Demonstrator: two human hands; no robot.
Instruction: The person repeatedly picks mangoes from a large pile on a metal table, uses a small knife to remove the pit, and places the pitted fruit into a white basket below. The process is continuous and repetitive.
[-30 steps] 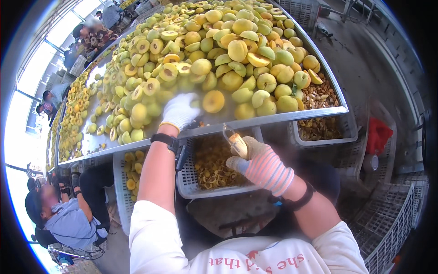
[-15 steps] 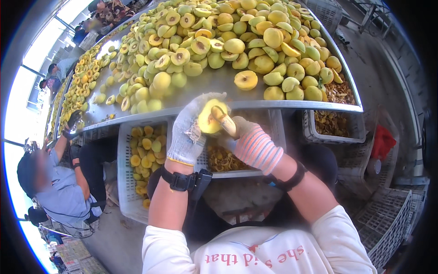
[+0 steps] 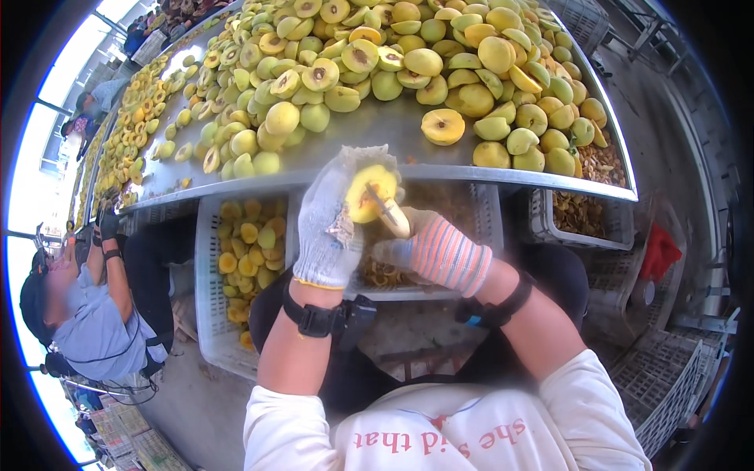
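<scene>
In my left hand (image 3: 323, 216), gloved in grey-white knit, is a yellow peach half (image 3: 360, 202), cut face up with a brown pit hollow. My right hand (image 3: 449, 255), in a striped glove, grips a small pitting knife (image 3: 396, 220) by its pale handle. The dark metal end of the knife meets the hollow of the peach half. Both hands are held close together in front of the metal table's front edge (image 3: 408, 174). Beyond them, a single peach half (image 3: 442, 126) lies cut side up on the table.
A large heap of halved peaches (image 3: 420, 63) covers much of the table. Underneath, a white crate (image 3: 206, 282) holds peach halves; another crate (image 3: 393, 295) holds scraps. Pits fill a crate (image 3: 585, 233) at right. A co-worker (image 3: 102, 322) sits at left; stacked crates (image 3: 660, 385) stand lower right.
The knife has shifted against the peach half, and its metal end now shows in the hollow. My view has turned slightly. The co-worker's arms have moved.
</scene>
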